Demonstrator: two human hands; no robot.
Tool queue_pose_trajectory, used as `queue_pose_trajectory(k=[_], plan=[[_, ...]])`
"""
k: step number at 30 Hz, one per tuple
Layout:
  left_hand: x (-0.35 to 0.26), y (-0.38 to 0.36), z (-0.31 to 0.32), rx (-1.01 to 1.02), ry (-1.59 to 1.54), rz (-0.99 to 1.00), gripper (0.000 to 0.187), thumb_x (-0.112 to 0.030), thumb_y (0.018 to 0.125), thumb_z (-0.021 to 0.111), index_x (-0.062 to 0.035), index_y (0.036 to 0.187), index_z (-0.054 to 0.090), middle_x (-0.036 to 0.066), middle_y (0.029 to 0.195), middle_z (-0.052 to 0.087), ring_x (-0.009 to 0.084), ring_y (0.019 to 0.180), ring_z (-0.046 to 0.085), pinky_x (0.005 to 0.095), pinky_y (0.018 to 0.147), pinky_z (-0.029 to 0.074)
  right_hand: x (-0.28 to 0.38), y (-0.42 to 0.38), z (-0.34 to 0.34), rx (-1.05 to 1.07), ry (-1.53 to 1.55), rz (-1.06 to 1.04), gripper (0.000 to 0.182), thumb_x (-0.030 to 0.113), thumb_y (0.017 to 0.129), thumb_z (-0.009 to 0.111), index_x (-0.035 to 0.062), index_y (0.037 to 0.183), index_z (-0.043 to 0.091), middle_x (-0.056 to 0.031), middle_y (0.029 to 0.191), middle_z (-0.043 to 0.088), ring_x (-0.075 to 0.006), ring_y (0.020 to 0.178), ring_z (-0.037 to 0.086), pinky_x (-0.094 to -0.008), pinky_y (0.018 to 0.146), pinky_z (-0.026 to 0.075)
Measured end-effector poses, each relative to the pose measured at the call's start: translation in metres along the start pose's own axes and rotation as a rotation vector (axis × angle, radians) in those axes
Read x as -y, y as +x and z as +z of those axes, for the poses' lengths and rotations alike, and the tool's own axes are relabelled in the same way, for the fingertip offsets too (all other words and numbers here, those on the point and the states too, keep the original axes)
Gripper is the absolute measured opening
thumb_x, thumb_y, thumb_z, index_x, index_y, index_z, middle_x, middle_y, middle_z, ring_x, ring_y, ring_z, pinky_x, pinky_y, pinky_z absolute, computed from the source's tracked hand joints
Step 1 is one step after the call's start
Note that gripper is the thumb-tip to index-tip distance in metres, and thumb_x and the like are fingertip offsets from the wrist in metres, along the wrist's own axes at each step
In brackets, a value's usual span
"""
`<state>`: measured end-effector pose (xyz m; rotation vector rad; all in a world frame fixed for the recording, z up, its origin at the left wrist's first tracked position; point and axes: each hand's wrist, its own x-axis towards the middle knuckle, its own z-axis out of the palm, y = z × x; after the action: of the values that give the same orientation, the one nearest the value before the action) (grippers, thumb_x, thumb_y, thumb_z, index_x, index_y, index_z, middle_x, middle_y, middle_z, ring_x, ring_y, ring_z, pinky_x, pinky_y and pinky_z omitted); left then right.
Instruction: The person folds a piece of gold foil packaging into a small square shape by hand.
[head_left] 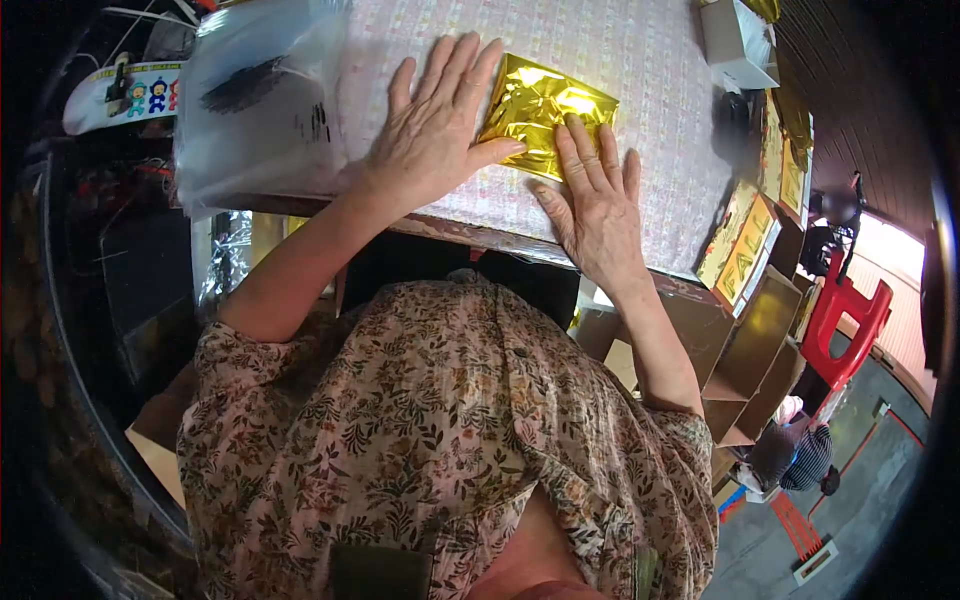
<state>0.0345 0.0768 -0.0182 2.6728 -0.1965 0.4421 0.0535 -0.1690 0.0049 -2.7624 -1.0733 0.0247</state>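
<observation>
A shiny gold foil packet [540, 105] lies flat on the patterned tablecloth [400, 30]. My left hand [432, 130] rests at its left side, fingers spread on the cloth, with the thumb lying over the packet's lower left edge. On the packet's lower right part, my right hand [597, 200] presses down with fingertips spread. Its thumb points left, just below the packet's bottom edge. Neither hand is closed around anything. What the foil wraps, if anything, is hidden.
Clear plastic sheeting [250, 120] covers the table's left end. A white box [738, 45] stands at the far right, above a box marked "FALL" [742, 255]. Cardboard boxes [765, 330] and a red plastic stool [848, 325] are to the right.
</observation>
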Motion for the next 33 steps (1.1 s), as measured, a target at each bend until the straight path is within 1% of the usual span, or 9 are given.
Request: queue_pose_trajectory(k=[3, 4, 6, 9, 15, 20, 26, 28, 33], plan=[[-0.003, 0.003, -0.008, -0.008, 0.162, 0.129, 0.092, -0.057, 0.087, 0.074, -0.0204, 0.163, 0.036, 0.011, 0.169, 0.031, 0.0335, 0.154, 0.030, 0.0595, 0.121, 0.021, 0.001, 0.000, 0.000, 0.000, 0.005, 0.018, 0.072, 0.054, 0.104, 0.052, 0.0095, 0.160, 0.040, -0.0119, 0.167, 0.037, -0.0418, 0.155, 0.029, -0.0642, 0.123, 0.018], [-0.005, 0.005, -0.011, -0.005, 0.160, 0.136, 0.092, -0.057, 0.087, 0.074, -0.0204, 0.163, 0.036, 0.011, 0.169, 0.031, 0.0335, 0.154, 0.030, 0.0595, 0.121, 0.021, 0.001, -0.001, 0.000, -0.009, 0.005, 0.010, 0.071, 0.053, 0.105, 0.053, 0.0094, 0.160, 0.041, -0.0120, 0.166, 0.038, -0.0420, 0.154, 0.030, -0.0644, 0.123, 0.019], [-0.010, 0.012, -0.017, 0.085, 0.304, 0.375, 0.082, -0.051, 0.092, 0.071, -0.0274, 0.163, 0.037, 0.000, 0.171, 0.030, 0.0263, 0.155, 0.031, 0.0585, 0.124, 0.020, 0.000, -0.001, 0.001, -0.022, 0.000, 0.012, 0.071, 0.051, 0.105, 0.053, 0.0093, 0.160, 0.041, -0.0121, 0.166, 0.038, -0.0422, 0.154, 0.031, -0.0646, 0.123, 0.019], [-0.010, 0.019, -0.018, 0.171, 0.381, 0.516, 0.071, -0.048, 0.098, 0.063, -0.0238, 0.161, 0.041, -0.005, 0.169, 0.033, 0.0201, 0.154, 0.032, 0.0573, 0.125, 0.020, -0.001, -0.002, 0.004, -0.033, 0.004, -0.003, 0.069, 0.049, 0.104, 0.055, 0.0089, 0.159, 0.042, -0.0121, 0.165, 0.040, -0.0419, 0.153, 0.033, -0.0644, 0.122, 0.021], [0.002, 0.030, -0.015, 0.284, 0.346, 0.500, 0.064, -0.050, 0.103, 0.053, -0.0139, 0.156, 0.049, 0.000, 0.166, 0.039, 0.0178, 0.154, 0.032, 0.0555, 0.126, 0.017, -0.001, -0.002, 0.001, -0.050, 0.011, 0.004, 0.067, 0.048, 0.104, 0.056, 0.0067, 0.156, 0.046, -0.0100, 0.164, 0.042, -0.0394, 0.153, 0.035, -0.0618, 0.123, 0.021], [0.009, 0.029, -0.010, 0.316, 0.252, 0.486, 0.064, -0.047, 0.104, 0.054, -0.0136, 0.158, 0.046, 0.003, 0.166, 0.039, 0.0194, 0.154, 0.033, 0.0562, 0.126, 0.016, -0.001, -0.004, -0.001, -0.052, 0.026, 0.009, 0.066, 0.047, 0.104, 0.056, 0.0066, 0.155, 0.048, -0.0099, 0.164, 0.043, -0.0379, 0.152, 0.036, -0.0617, 0.124, 0.020], [0.010, 0.032, -0.012, 0.350, 0.213, 0.476, 0.068, -0.048, 0.103, 0.055, -0.0135, 0.160, 0.041, 0.004, 0.167, 0.037, 0.0210, 0.154, 0.032, 0.0563, 0.127, 0.016, -0.008, 0.018, -0.011, -0.071, -0.007, 0.004, 0.066, 0.043, 0.106, 0.053, 0.0084, 0.161, 0.038, -0.0113, 0.166, 0.038, -0.0374, 0.153, 0.033, -0.0586, 0.125, 0.019], [0.008, 0.031, -0.011, 0.360, 0.211, 0.478, 0.068, -0.048, 0.103, 0.055, -0.0134, 0.160, 0.040, 0.004, 0.167, 0.036, 0.0212, 0.155, 0.031, 0.0564, 0.127, 0.016, -0.012, 0.036, -0.004, -0.213, 0.079, 0.046, 0.067, 0.041, 0.108, 0.050, 0.0069, 0.163, 0.032, -0.0128, 0.168, 0.033, -0.0367, 0.155, 0.030, -0.0561, 0.126, 0.020], [0.008, 0.032, -0.013, 0.358, 0.193, 0.461, 0.069, -0.048, 0.103, 0.055, -0.0139, 0.161, 0.039, 0.003, 0.167, 0.036, 0.0210, 0.156, 0.029, 0.0605, 0.125, 0.015, -0.013, 0.048, 0.015, -0.137, 0.028, 0.017, 0.063, 0.033, 0.109, 0.047, 0.0034, 0.162, 0.031, -0.0160, 0.168, 0.031, -0.0356, 0.156, 0.029, -0.0529, 0.126, 0.025]])
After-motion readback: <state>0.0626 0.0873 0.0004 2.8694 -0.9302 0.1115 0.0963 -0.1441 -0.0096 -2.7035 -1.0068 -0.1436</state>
